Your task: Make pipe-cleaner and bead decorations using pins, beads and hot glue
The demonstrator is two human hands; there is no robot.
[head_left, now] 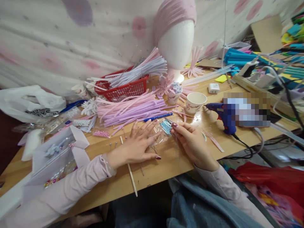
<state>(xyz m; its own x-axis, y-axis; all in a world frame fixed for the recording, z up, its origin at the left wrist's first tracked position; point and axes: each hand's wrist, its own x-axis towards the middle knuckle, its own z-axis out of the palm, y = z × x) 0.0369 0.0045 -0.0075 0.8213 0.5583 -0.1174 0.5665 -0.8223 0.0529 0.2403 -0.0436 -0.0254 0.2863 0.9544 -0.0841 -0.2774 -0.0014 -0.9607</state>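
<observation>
My left hand (136,145) lies palm down over the table with its fingers spread, holding nothing. Just right of its fingertips is a clear packet of blue beads (165,126). My right hand (193,141) is closed in a pinch at the packet's right edge. A thin grey tip pokes out from its fingers over the beads, too small to name. A blue pen (158,117) lies behind the packet. Under my left wrist passes a thin wooden stick (131,177), partly hidden. Several small pins (113,145) are left of that hand.
Pink and purple pipe cleaners (133,115) lie behind my hands, before a red basket (123,91). A paper cup (196,103) and blue glue gun (222,115) with its cord are to the right. A divided white box (79,137) stands left; a mannequin head (177,44) is behind.
</observation>
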